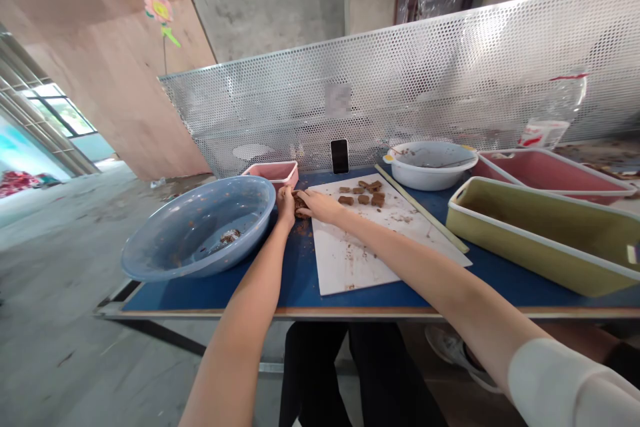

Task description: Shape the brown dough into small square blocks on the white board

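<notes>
My left hand and my right hand meet at a brown, crumbly lump, with fingers curled around it from both sides. The lump is at the left edge of a white board, just right of the blue basin, and my fingers partly cover it. Several small brown blocks lie on the far part of the board, some of them piled together. Brown crumbs are scattered over the board and on the blue tabletop beside it. A little dark debris sits in the big blue basin.
Behind my hands stands a small pink bin. A phone leans against the perforated metal screen. Right of the board are a yellowish strip, a white basin, an olive bin, a red bin and a plastic bottle.
</notes>
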Available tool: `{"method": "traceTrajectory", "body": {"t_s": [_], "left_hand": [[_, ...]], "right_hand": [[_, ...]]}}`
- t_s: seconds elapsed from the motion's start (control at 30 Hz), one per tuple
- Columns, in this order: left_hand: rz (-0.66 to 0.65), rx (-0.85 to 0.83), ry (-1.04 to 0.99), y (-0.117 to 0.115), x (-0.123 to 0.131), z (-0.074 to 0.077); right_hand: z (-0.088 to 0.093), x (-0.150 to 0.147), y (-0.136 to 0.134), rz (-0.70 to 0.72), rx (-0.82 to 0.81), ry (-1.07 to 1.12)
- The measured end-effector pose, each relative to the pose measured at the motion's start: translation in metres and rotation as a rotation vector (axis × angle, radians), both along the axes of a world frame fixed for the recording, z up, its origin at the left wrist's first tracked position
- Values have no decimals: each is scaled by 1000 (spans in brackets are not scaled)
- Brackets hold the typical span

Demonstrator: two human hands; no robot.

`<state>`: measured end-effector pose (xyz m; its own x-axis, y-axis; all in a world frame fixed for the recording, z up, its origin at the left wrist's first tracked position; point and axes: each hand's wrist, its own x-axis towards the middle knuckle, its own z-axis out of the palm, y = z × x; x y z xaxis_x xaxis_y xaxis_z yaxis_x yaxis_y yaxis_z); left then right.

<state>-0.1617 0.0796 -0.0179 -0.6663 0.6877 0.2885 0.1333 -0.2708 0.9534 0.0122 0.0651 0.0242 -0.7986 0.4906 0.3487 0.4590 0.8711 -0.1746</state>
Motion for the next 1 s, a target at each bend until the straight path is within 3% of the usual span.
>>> {"method": "traceTrajectory", "body": {"t_s": [0.23,0.37,0.53,0.67,0.77,0.87,1.0], "left_hand": [[30,-9,41,-2,2,0],[76,-4,69,1,1,3],[143,44,135,4,-1,14],[146,85,229,-1,6,23],[129,107,506,-7,18,27],[79,88,772,-15,30,33],[57,17,951,-28,44,45]], "right_hand": [[-3,-1,-1,5,-22,26],[4,10,7,4,-14,81],[21,66,44,18,-120,504],[15,126,70,-265,-337,830],[-3,160,74,-484,-379,888],[-18,178,72,-565,-391,860],[-24,186,73,-619,-416,832]]}}
